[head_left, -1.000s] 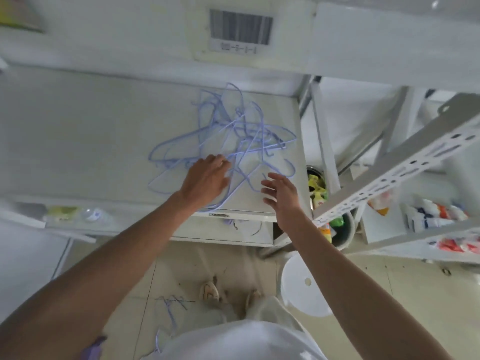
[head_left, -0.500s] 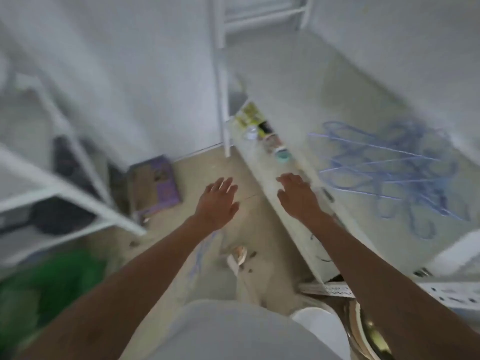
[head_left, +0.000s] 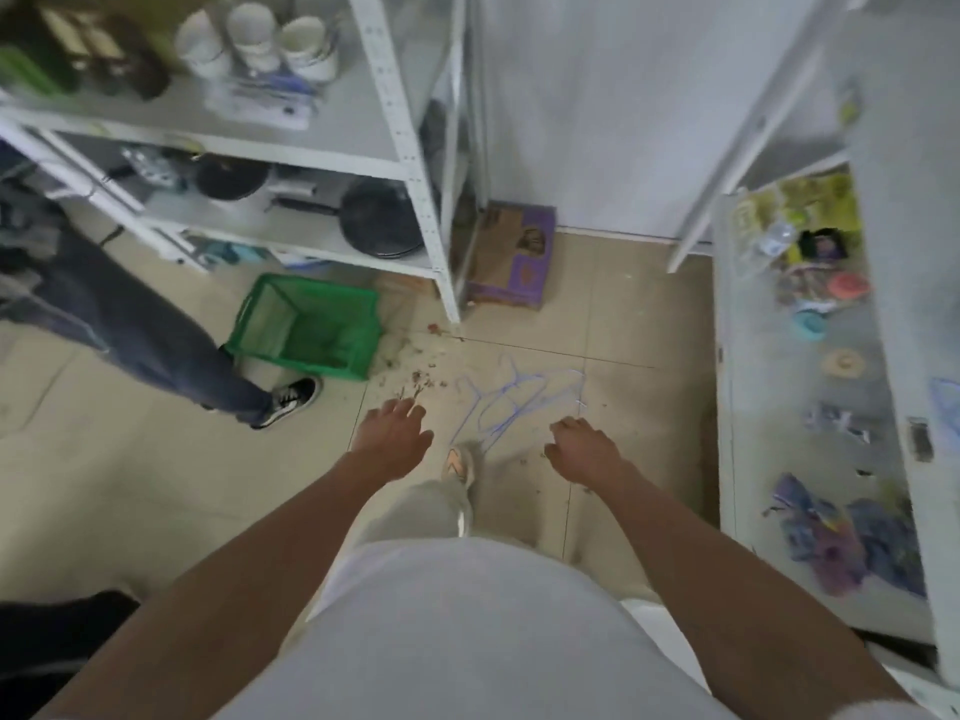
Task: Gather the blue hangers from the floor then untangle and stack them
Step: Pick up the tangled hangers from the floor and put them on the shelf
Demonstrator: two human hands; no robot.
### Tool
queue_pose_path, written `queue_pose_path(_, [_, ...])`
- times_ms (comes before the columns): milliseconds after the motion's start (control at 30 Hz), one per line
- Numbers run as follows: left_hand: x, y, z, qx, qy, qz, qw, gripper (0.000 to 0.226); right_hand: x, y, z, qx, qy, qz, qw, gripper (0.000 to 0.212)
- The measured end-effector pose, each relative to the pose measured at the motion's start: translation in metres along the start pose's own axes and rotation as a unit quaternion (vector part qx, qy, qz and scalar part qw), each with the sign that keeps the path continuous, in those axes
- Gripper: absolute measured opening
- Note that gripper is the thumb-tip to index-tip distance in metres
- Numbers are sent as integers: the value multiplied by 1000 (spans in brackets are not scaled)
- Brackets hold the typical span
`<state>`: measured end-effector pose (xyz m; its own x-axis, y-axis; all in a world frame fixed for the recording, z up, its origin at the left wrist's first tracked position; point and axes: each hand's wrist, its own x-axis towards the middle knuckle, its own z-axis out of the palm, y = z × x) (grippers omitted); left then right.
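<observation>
Person, head view: white short-sleeved top (head_left: 467,641); forearms bare; light beige trousers (head_left: 415,511); pale shoe (head_left: 460,466) with orange markings on the toe. No gloves or jewellery.

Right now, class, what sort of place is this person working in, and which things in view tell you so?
Probably a storeroom or utility room: metal shelving holding cups and a frying pan, a green crate on the tiled floor, and blue hangers lying loose there.

thin blue hangers (head_left: 511,405), tangled, lying flat on beige floor tiles
</observation>
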<state>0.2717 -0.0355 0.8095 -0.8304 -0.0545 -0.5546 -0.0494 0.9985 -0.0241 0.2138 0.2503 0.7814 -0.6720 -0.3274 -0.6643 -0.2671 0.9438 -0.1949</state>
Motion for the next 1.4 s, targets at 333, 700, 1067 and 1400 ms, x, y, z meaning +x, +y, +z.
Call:
queue_pose_path(333, [57,-11,14,-40,-37,40,998,52,58,-19,-10,8,5,2,1000,39])
queue_pose_path(700, [261,-13,61,21,-138,187,972,52,214,-10,52,150,-43,146,977,44])
queue_pose_path(1067, [591,-17,394,-127,-197,-51,971,41,588,49,296,319,-74,279,903,39])
queue_pose_path(1400, [650,8,536,-153,-155,-134,967,52,688,85,423,448,-60,376,809,42])
